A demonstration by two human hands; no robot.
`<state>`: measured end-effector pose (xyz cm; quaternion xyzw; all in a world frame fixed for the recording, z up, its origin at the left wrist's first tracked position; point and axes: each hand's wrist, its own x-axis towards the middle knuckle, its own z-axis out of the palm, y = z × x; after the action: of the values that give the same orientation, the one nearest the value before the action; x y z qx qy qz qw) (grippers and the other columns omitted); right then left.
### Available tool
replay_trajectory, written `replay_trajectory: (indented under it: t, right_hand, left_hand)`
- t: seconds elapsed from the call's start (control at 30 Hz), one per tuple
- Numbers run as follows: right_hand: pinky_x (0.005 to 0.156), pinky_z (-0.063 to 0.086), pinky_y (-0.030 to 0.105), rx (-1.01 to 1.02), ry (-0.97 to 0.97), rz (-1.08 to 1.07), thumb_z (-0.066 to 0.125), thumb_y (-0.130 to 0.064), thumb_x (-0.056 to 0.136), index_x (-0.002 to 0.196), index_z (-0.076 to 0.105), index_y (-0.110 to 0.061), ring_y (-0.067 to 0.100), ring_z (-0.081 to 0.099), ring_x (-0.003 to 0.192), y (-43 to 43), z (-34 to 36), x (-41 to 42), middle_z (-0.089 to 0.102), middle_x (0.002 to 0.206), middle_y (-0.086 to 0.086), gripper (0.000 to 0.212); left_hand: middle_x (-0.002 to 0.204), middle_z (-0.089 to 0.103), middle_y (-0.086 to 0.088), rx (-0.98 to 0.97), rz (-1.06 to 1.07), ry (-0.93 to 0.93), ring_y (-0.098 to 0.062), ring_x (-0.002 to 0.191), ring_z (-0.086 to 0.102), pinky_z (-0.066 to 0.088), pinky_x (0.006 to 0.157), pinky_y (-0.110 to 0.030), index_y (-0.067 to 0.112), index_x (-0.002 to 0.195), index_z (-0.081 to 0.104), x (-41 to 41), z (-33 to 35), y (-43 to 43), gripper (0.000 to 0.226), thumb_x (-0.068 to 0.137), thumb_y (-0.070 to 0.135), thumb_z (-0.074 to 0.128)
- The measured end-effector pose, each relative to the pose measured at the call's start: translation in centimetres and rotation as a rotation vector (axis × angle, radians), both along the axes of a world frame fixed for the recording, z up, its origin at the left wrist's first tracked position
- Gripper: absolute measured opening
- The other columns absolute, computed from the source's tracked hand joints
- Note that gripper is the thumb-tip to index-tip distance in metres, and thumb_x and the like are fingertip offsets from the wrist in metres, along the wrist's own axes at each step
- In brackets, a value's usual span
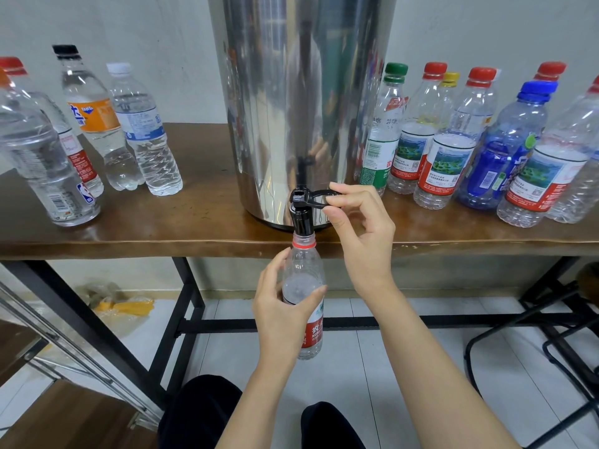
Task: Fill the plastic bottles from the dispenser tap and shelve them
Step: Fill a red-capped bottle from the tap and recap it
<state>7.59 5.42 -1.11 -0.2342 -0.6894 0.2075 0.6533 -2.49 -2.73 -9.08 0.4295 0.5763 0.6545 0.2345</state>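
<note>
Bottle (304, 280) at tap (301, 215): filling step in hand

Nearest the camera, the person's knees (259, 422) show above a tiled floor (372, 367). Above them the left hand (282, 309) grasps the bottle around its upper body, with fingers and thumb curled round it and the label below the grip. The bottle is uncapped and upright, held in the air below the counter (162, 238) edge. Its red-ringed neck sits directly under the tap and appears to touch the spout. Fill level cannot be read reliably through the plastic.

The right hand (359, 231) pinches the black lever (319, 197) of the tap between thumb and forefinger; its other fingers are curled and idle. Whether water is flowing cannot be told.

Assessment: the mouth should be centred on the spout and the bottle held vertical, since the opening is narrow and any tilt would likely spill onto the floor. The lever ought to be eased rather than snapped, and closed before the level reaches the neck. The thin plastic will probably buckle if squeezed, so a light grip is advised.

Beyond, the steel dispenser (304, 92) stands on the counter near its front edge. To its right stands a group of capped bottles (453, 140), seemingly empty. To its left are further bottles (142, 131), seemingly holding water. No shelf is confirmed in view.
</note>
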Motion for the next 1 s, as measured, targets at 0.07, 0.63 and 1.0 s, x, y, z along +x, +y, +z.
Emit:
replay_trajectory:
  t: [0.07, 0.63, 1.0]
  right_hand:
    - [0.084, 0.049, 0.027, 0.013, -0.006, -0.015, 0.064, -0.019, 0.091, 0.098, 0.065, -0.021, 0.020, 0.060, 0.103, 0.03, -0.04, 0.01, 0.063, 0.110, -0.006, 0.007]
    - [0.083, 0.052, 0.035, 0.008, -0.014, -0.020, 0.065, -0.018, 0.091, 0.097, 0.066, -0.021, 0.026, 0.061, 0.102, 0.06, -0.13, 0.01, 0.064, 0.110, -0.003, 0.007]
    - [0.083, 0.048, 0.024, 0.009, -0.001, -0.003, 0.065, -0.020, 0.091, 0.099, 0.066, -0.022, 0.020, 0.062, 0.101, 0.06, -0.09, -0.03, 0.063, 0.111, -0.008, 0.008]
  left_hand:
    - [0.128, 0.059, 0.020, 0.001, 0.002, 0.004, -0.006, 0.121, 0.056, 0.053, 0.098, -0.040, 0.044, 0.128, 0.054, -0.01, 0.01, -0.02, 0.073, 0.070, 0.017, 0.089]
    - [0.128, 0.060, 0.016, 0.006, 0.000, -0.016, -0.007, 0.122, 0.056, 0.052, 0.100, -0.042, 0.040, 0.129, 0.056, -0.02, -0.08, 0.11, 0.073, 0.069, 0.016, 0.089]
    - [0.129, 0.060, 0.016, 0.015, 0.008, -0.020, -0.007, 0.123, 0.055, 0.051, 0.101, -0.042, 0.039, 0.128, 0.056, 0.05, -0.03, 0.34, 0.072, 0.069, 0.014, 0.089]
